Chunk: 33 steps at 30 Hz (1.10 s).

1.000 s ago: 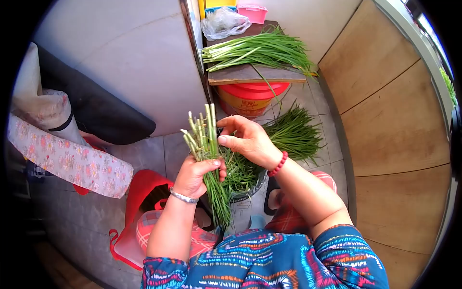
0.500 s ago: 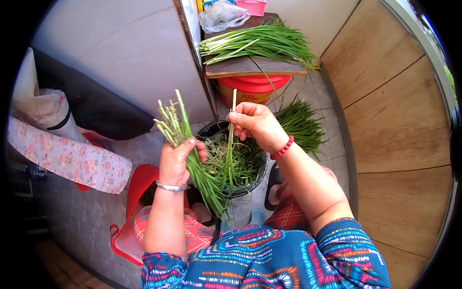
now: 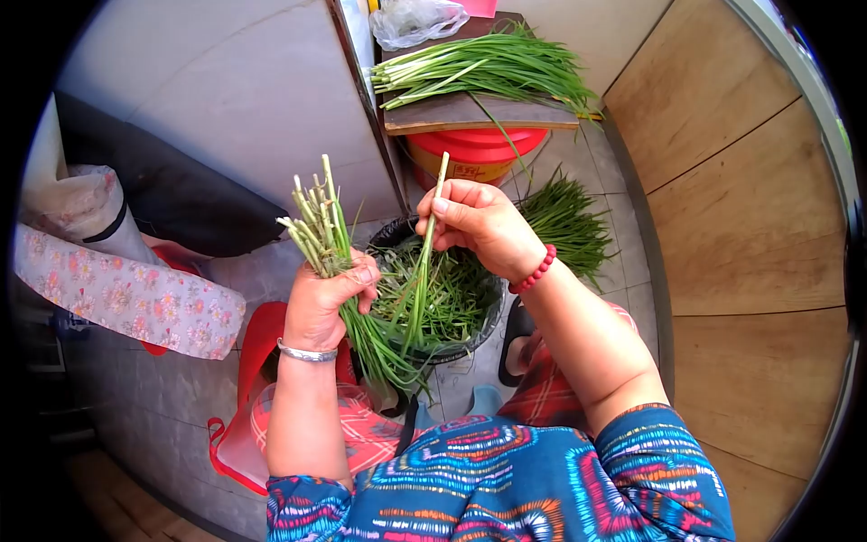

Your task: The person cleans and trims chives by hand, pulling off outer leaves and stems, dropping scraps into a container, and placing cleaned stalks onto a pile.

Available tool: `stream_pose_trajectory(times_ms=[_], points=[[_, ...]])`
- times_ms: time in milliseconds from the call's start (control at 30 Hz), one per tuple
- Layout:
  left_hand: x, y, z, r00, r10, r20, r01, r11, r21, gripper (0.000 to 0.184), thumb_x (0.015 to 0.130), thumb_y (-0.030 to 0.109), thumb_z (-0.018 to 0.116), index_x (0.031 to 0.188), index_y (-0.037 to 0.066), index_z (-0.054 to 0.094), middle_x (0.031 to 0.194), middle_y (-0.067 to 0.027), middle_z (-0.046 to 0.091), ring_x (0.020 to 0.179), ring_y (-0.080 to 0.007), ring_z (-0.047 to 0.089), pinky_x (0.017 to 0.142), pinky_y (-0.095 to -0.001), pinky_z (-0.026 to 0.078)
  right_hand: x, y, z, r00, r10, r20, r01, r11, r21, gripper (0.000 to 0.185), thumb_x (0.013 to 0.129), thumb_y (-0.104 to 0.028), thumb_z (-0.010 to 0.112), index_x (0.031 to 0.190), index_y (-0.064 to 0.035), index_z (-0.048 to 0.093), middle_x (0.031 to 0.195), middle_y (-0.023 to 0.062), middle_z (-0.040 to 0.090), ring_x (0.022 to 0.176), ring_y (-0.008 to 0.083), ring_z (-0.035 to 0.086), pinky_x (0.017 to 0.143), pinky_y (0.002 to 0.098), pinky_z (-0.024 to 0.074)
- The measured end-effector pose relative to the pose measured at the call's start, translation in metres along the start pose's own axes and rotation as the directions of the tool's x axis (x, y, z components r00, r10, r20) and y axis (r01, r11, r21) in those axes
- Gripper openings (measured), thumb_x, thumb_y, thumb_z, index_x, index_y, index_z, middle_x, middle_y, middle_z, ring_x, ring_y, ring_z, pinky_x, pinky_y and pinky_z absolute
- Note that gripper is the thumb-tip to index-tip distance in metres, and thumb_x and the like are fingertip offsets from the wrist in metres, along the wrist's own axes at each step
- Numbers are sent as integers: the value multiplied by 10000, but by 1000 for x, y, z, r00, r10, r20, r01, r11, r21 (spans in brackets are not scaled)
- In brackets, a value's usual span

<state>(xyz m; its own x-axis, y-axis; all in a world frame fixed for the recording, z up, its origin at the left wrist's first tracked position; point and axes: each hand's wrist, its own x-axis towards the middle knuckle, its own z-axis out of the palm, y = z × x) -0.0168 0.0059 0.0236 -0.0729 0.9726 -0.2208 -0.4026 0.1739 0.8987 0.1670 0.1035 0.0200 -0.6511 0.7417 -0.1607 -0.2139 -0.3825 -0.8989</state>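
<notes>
A bunch of garlic chives (image 3: 316, 221), pale stem ends up and leaves hanging down, is clasped in my left hand (image 3: 327, 294). My right hand (image 3: 479, 226) pinches a single garlic chive stalk (image 3: 421, 275) between thumb and fingers, its white end pointing up. Below both hands stands a bin (image 3: 492, 316) lined with a black bag, full of loose trimmed leaves and scraps (image 3: 461, 303). The stalk's green leaves hang in front of these scraps. Part of the bin's rim is hidden behind the left-hand bunch.
A large pile of garlic chives (image 3: 488, 68) lies on a wooden board (image 3: 479, 134) over a red-lidded bucket (image 3: 474, 149), beside a clear plastic bag (image 3: 417, 23). More chives (image 3: 569, 221) rest on the tiled floor at right. A flowered roll (image 3: 135, 294) leans at left; wooden panels (image 3: 750, 235) curve along the right.
The right hand has shifted slightly left and up, and its stalk now tilts more. The left hand and its bunch have moved a little left. The view has tipped slightly downward.
</notes>
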Motion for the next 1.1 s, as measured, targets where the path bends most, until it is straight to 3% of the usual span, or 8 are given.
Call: stream_pose_trajectory(times_ms=[300, 367, 400, 467, 600, 667, 967, 1100], points=[[0, -13, 14, 994, -104, -22, 106, 977, 186, 208, 642, 58, 654, 810, 12, 539, 671, -35, 537, 474, -99, 483, 384, -203, 362, -2, -3, 22, 996, -71, 51, 77, 988, -133, 224, 825, -189, 529, 970, -20, 514, 823, 20, 550, 685, 65, 511, 640, 217, 454], [2, -11, 12, 992, -87, -93, 91, 995, 46, 171, 658, 24, 632, 800, 11, 538, 638, -30, 532, 459, -106, 475, 405, -211, 375, -6, -13, 25, 928, -360, -97, 336, 919, -205, 278, 807, -181, 553, 1019, -24, 467, 812, 17, 527, 633, 76, 511, 595, 224, 454], [4, -12, 9, 992, -93, -87, 93, 996, -5, 169, 659, 30, 627, 800, 12, 535, 627, -31, 527, 466, -116, 483, 417, -218, 383, -20, -27, 34, 974, -224, 5, 211, 922, 326, 356, 815, -239, 539, 1064, -14, 419, 830, 34, 512, 668, 115, 527, 614, 256, 467], [5, -12, 10, 988, -80, -133, 72, 995, -70, 181, 659, 29, 623, 815, 10, 532, 656, -36, 532, 484, -112, 484, 427, -219, 393, -55, -51, 66, 929, -236, 286, -59, 669, 741, 402, 834, -296, 482, 1095, -10, 374, 848, 91, 508, 698, 192, 557, 599, 322, 478], [5, -17, 3, 977, -163, -138, 154, 985, -71, 207, 673, 32, 613, 858, 6, 525, 678, -43, 534, 483, -101, 477, 418, -224, 399, -96, -58, 103, 744, -354, 567, -263, 624, 736, 366, 843, -211, 478, 1088, -3, 305, 772, 100, 515, 722, 139, 523, 594, 225, 411], [5, -18, -1, 984, -141, -111, 131, 987, -97, 210, 681, 37, 614, 869, 6, 524, 660, -42, 529, 472, -99, 472, 405, -226, 398, -108, -71, 99, 728, -239, 643, -463, 521, 717, 598, 772, -301, 583, 1157, 52, 291, 866, 183, 556, 767, 221, 573, 689, 327, 481], [5, -16, -2, 990, -77, -120, 65, 993, -102, 120, 740, 86, 589, 806, 13, 520, 604, -33, 501, 462, -91, 447, 393, -214, 365, -110, -60, 104, 610, -393, 688, -602, 335, 725, 658, 746, -315, 616, 1152, 81, 282, 857, 176, 564, 795, 206, 557, 709, 301, 452], [4, -12, -3, 985, -108, -136, 86, 983, -159, 152, 723, 62, 593, 847, 12, 521, 642, -47, 528, 457, -102, 475, 404, -224, 388, -102, -64, 89, 485, -378, 789, -553, 566, 611, 755, 688, -347, 661, 1182, 59, 259, 862, 188, 564, 800, 237, 554, 729, 332, 443]])
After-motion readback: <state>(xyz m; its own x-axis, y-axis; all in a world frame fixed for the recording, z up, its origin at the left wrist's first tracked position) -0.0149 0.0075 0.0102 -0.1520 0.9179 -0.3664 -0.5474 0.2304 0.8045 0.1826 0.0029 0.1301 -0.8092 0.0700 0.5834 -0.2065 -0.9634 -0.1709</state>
